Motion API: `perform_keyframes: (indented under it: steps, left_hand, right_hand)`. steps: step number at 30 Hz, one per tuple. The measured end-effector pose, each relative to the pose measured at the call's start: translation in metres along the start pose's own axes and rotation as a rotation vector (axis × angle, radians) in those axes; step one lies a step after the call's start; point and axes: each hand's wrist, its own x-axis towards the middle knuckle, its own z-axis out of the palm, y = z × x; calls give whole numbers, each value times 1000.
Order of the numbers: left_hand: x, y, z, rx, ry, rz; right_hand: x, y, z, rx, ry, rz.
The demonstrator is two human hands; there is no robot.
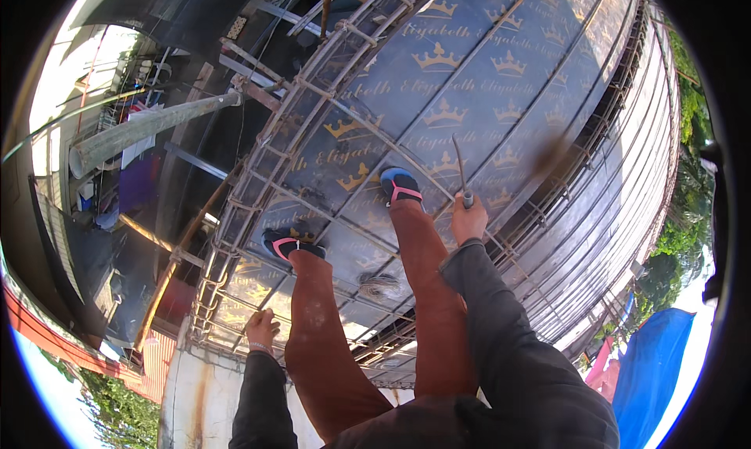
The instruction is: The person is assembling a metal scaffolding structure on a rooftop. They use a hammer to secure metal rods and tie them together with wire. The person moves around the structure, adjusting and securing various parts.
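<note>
My right hand (469,220) is closed around a rebar tying hook (458,161), a thin bent rod with a short tube-like metal end. It is held above the steel bars, just right of my right foot. At lower left, my left hand (262,328) is curled closed near the edge of the rebar (227,296); what its fingers hold, if anything, is too small to make out. A bundle of thin tie wire (379,285) lies on the printed dark formwork sheet (438,120) between my legs.
My sandalled feet (403,186) stand on the sheet among crossing bars. A long rebar cage (313,81) runs along the left edge, with a drop beyond it. There a metal pipe (156,132) and wooden poles (168,292) stick up. A blue tarp (653,363) hangs at lower right.
</note>
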Motion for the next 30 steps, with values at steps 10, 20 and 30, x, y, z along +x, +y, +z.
perform_keyframes:
  steps: [10,20,30]
  left_hand:
    - [-152,-184,-214,1534,-406,799]
    - [-53,120,-229,1015,-457,744]
    - [-104,283,-166,1761,-213,1669]
  right_hand:
    - [-75,64,-136,-473,-544,321]
    - [-369,140,-205,-131,-570,457]
    - [-503,166,-98,-38,-550,312]
